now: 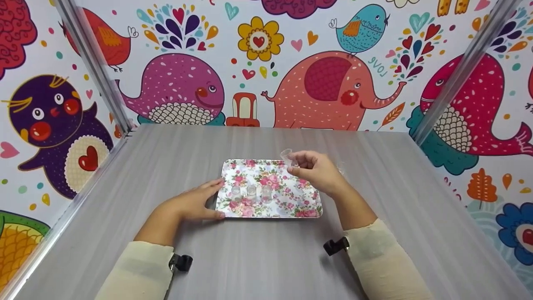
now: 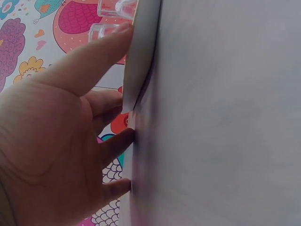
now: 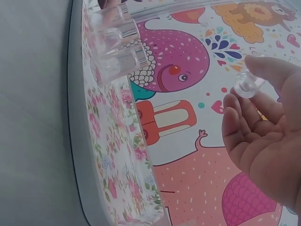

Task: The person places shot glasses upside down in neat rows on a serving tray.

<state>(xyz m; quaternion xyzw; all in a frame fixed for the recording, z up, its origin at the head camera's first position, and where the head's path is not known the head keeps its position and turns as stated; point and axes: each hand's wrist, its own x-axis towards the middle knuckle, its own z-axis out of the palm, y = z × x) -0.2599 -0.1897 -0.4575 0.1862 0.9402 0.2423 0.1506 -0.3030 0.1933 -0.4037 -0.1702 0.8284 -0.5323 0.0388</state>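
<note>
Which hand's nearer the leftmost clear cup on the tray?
Left. Left hand touches the tray, just left of that cup; right hand is farther off, to its right and back, pinching another cup.

Tray (image 1: 295, 203): passage from above over the near-right part, beside three upright clear cups (image 1: 251, 194) in a row. Left edge blocked by left hand (image 1: 195, 202); far-right approach obstructed by right hand (image 1: 314, 170) with fourth cup (image 1: 286, 156).
</note>
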